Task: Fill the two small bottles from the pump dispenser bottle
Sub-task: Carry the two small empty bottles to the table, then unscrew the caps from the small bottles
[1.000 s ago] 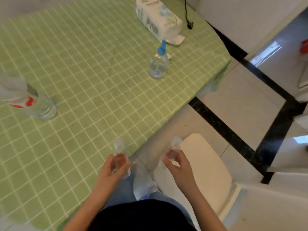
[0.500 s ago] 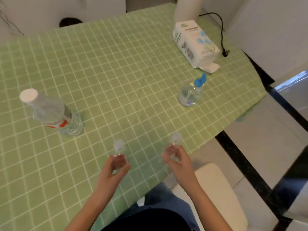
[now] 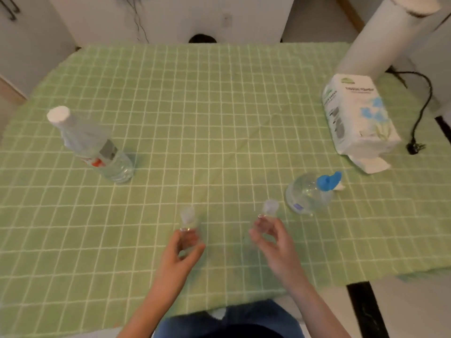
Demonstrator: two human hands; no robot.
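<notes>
Tablecloth (image 3: 219,118) green, white grid. Pump dispenser bottle (image 3: 308,196) clear, blue pump. Tissue pack (image 3: 358,123) white, blue flowers.

Soft, even indoor light, faint shadows, slight motion blur, wide-angle bending at edges.

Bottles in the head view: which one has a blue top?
The pump dispenser bottle, beside the right hand; the large bottle and two small bottles have whitish caps.

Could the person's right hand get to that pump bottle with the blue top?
Probably yes. The pump bottle stands just beyond the right hand, to its right, with only bare tablecloth between. But that hand holds a small bottle, so it would likely need to set it down first.
</notes>
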